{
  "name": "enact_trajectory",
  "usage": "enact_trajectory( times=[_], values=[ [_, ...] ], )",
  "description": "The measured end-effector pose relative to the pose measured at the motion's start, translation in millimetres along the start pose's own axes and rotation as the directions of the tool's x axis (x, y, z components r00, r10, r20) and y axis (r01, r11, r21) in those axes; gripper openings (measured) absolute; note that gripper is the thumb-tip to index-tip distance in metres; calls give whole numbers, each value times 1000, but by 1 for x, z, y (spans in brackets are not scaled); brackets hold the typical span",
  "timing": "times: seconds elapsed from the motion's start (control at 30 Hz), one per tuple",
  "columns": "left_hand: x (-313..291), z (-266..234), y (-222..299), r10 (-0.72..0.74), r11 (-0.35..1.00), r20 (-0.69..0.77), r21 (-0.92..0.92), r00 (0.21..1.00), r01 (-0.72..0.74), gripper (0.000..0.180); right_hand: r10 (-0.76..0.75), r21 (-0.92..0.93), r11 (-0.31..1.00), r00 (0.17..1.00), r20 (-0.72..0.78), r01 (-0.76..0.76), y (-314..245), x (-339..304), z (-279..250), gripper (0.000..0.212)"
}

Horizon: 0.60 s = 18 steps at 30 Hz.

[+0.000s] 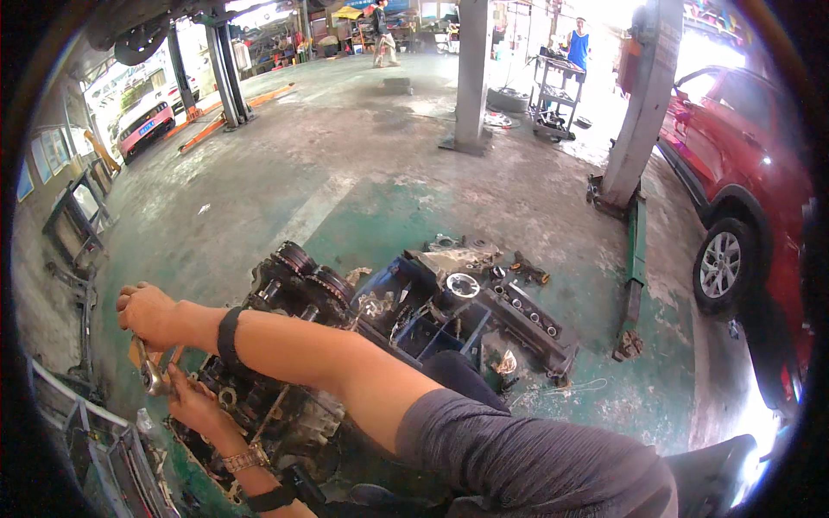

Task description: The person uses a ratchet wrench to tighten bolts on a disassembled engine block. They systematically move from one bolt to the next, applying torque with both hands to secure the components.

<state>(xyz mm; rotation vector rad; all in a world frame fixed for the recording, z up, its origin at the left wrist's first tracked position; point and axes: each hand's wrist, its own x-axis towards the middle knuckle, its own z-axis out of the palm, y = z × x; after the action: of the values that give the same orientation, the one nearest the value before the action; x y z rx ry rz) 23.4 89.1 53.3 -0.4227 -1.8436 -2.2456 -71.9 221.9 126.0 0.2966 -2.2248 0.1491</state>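
Observation:
My right arm, in a grey sleeve with a black band at the wrist, reaches across to the left. My right hand [147, 316] is closed round the handle of a ratchet wrench [152, 378], whose metal head points down toward me. Just below, my left hand [200, 407], with a metal watch at its wrist, has its fingers closed at the wrench head; its exact grip is partly hidden. Both hands are at the left side of a greasy, partly stripped engine [298, 423]. Two dark toothed wheels [313, 269] sit at its far end. My right forearm hides part of it.
Right of the engine lie a blue divided crate [440, 332], a long dark cover [531, 324] and several loose parts. Metal frames [112, 453] stand at lower left. Lift posts [473, 78], a red car [734, 173], a tool cart [557, 95] and two people are farther off.

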Motion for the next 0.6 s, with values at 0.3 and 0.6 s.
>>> enact_trajectory(
  times=[0.3,0.6],
  values=[
    [-7,-1,1,92,992,15,-84,996,-90,41,249,-352,919,954,168,-178,-29,-34,-87,48],
    [0,7,-13,20,965,111,-263,994,10,16,153,-281,951,986,60,-131,-99,-160,-240,53]
  ],
)
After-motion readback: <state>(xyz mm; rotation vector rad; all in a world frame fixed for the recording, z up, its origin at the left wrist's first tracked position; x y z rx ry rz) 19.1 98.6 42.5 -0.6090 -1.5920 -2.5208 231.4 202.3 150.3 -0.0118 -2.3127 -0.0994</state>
